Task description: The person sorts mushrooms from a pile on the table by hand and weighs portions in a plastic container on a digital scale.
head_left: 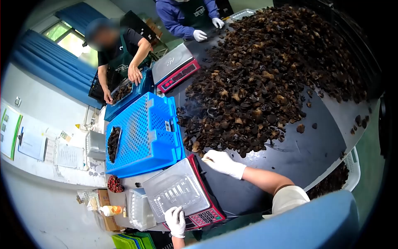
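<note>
My right hand (224, 164), in a white glove, is at the near edge of a large heap of dried black fungus (253, 87). Its fingers are closed, with a small brownish piece of fungus at the tips, partly hidden. A digital scale (206, 216) with a red body stands in front of me. On its metal plate lies a clear plastic tray (176, 193) with no fungus in it. My left hand (175, 222), also gloved in white, has its fingers curled at the near edge of that tray.
An upturned blue crate (137, 133) carries a filled tray (113, 144). Clear trays (141, 209) are stacked left of my scale. Across the table are a second scale (176, 68) and two co-workers, one bare-handed at a filled tray, one in white gloves. A white basket (352, 170) stands at right.
</note>
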